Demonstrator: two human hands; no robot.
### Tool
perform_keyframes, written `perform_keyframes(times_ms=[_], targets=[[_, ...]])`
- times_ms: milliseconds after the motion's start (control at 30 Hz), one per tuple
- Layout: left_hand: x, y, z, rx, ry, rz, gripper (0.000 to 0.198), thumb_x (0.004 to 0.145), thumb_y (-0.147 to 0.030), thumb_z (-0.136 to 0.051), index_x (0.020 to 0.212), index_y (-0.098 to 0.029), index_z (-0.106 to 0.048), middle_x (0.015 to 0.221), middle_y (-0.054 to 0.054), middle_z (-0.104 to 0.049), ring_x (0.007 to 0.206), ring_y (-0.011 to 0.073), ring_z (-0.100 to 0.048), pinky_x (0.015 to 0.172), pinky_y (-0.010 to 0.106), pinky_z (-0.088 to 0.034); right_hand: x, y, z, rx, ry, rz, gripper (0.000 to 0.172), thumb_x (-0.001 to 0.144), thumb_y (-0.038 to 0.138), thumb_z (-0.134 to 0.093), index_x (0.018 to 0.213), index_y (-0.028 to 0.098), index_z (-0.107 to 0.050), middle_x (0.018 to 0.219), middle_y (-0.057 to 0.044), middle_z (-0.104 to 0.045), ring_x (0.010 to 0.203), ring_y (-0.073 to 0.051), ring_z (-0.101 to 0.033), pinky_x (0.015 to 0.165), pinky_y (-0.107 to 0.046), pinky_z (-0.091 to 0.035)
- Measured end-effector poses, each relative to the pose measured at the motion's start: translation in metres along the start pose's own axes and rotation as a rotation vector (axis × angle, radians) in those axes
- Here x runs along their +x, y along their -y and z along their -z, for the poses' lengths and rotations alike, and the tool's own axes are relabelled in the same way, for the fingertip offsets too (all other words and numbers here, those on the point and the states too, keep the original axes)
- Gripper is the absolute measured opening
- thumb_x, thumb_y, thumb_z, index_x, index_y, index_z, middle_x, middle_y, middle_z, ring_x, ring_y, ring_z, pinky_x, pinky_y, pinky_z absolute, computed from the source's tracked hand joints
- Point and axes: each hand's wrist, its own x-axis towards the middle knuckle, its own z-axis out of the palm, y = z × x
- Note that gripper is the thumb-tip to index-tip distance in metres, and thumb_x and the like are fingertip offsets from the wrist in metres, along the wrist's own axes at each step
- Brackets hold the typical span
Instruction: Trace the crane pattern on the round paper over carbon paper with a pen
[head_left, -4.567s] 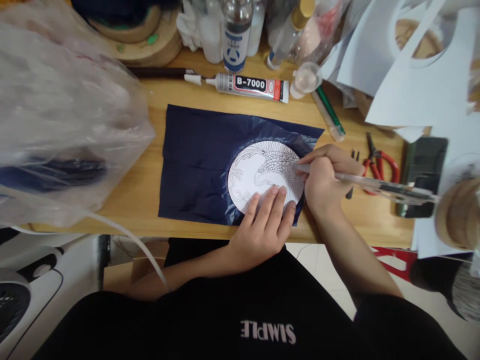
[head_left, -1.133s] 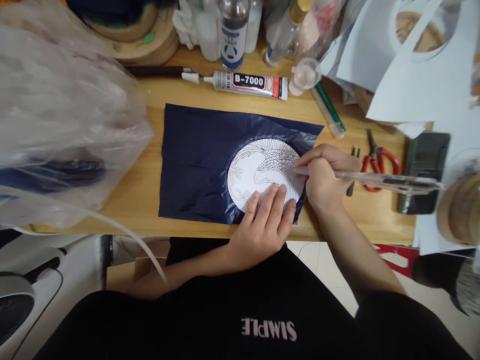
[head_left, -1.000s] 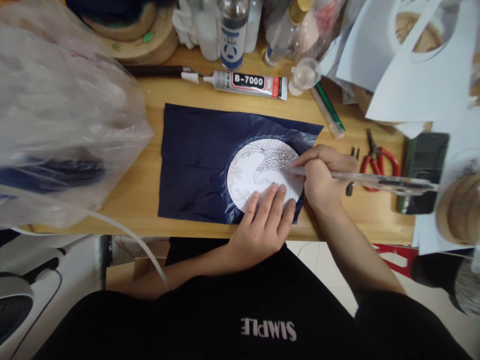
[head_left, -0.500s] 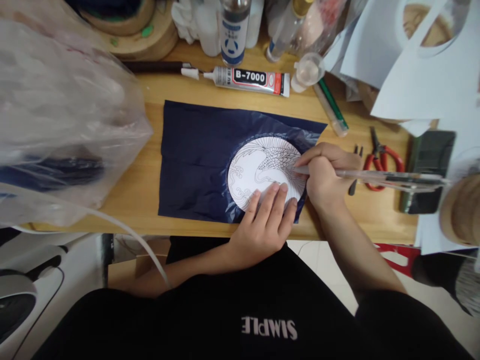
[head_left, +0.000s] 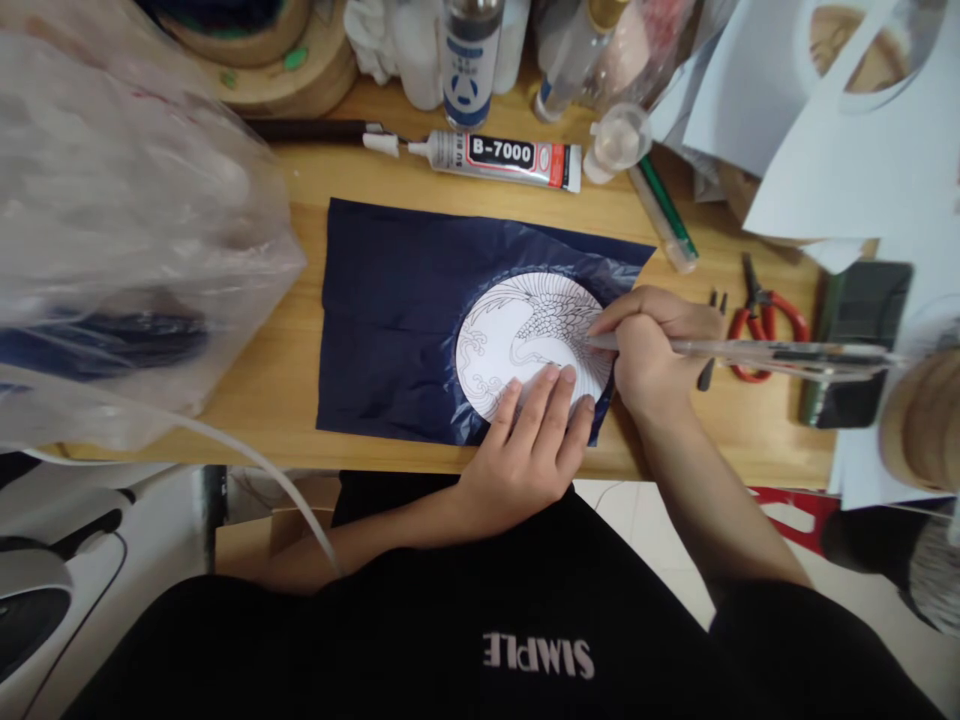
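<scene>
A round white paper printed with a line drawing of a feathered bird and curling waves lies on a dark blue sheet. My left hand rests flat over the paper's lower edge, its fingers stretched out and holding nothing. In my right hand is a clear-barrelled pen, gripped near its tip. That tip touches or nearly touches the right part of the drawing; the exact contact is too small to tell. My fingers cover the lower part of the paper.
Behind the sheet lie a B-7000 glue tube, a small clear cup and a green pen. Red-handled pliers and a dark phone-like slab are on the right. A plastic bag fills the left.
</scene>
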Motion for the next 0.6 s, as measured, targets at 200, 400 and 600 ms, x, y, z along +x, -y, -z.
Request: perform_keyframes(times_ms=[200, 400, 600], targets=[[-0.0007, -0.0006, 0.0001, -0.036, 0.008, 0.007, 0.063, 0.093, -0.054, -0.051, 0.130, -0.003, -0.051, 0.137, 0.026, -0.049, 0.130, 0.0373, -0.045, 0.108, 0.052, -0.036, 0.0017, 0.0016, 0.0016, -0.005, 0.047, 0.028, 0.025, 0.063, 0.008, -0.043, 0.051, 0.018, -0.063, 0.047, 0.004, -0.059, 0.041, -0.006, -0.046, 0.040, -0.019, -0.034], [-0.0005, -0.0007, 0.0000, -0.022, 0.002, 0.007, 0.061, 0.093, -0.053, -0.051, 0.130, -0.004, -0.052, 0.137, 0.026, -0.050, 0.130, 0.0361, -0.046, 0.109, 0.051, -0.036, 0.0005, 0.0013, 0.0021, 0.005, 0.056, 0.035, 0.026, 0.064, 0.005, -0.045, 0.053, 0.019, -0.065, 0.049, 0.004, -0.061, 0.043, -0.006, -0.049, 0.042, -0.019, -0.038], [0.0001, -0.0001, 0.0003, -0.002, -0.003, 0.006, 0.058, 0.095, -0.051, -0.047, 0.129, -0.005, -0.053, 0.135, 0.024, -0.052, 0.129, 0.0358, -0.047, 0.105, 0.049, -0.041, -0.0012, 0.0007, -0.0005, 0.002, 0.024, -0.016, 0.029, 0.066, 0.005, -0.044, 0.053, 0.022, -0.063, 0.050, 0.004, -0.059, 0.044, -0.009, -0.051, 0.042, -0.022, -0.038]])
